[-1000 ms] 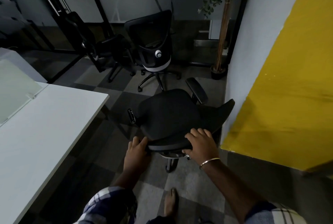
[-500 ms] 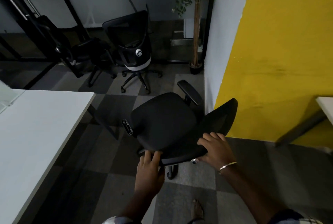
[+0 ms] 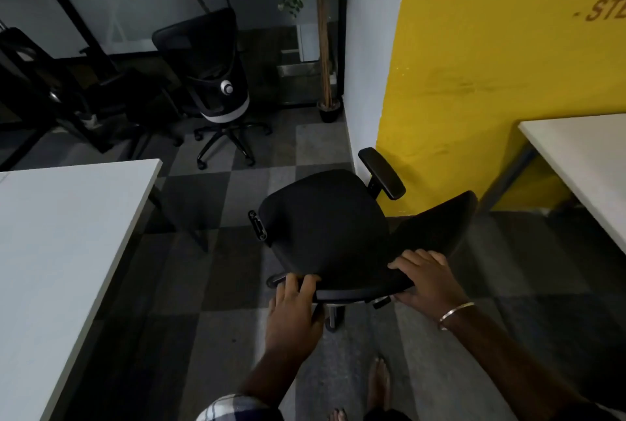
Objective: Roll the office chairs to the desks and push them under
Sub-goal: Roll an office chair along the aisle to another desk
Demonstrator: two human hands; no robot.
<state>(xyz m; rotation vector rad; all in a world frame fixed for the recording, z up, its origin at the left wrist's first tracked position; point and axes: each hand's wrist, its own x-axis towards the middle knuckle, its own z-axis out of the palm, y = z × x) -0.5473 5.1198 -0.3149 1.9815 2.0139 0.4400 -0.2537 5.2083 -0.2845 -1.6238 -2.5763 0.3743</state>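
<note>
A black office chair (image 3: 325,227) stands in front of me on the carpet, its backrest to the right and one armrest at the far side. My left hand (image 3: 293,312) grips the near left edge of its seat. My right hand (image 3: 428,280), a metal bangle on the wrist, grips the near right edge by the backrest. A white desk (image 3: 61,237) lies to the left. Another white desk (image 3: 582,163) stands at the right, against the yellow wall.
Two more black office chairs (image 3: 210,82) stand at the back left near a glass partition. A potted plant (image 3: 325,48) stands by the white wall corner. The yellow wall (image 3: 491,65) rises just behind the chair. My bare foot (image 3: 379,383) shows below.
The view has swung to the right, bringing the right desk into sight. The chair has turned and shifted right with both hands still on its seat edge.
</note>
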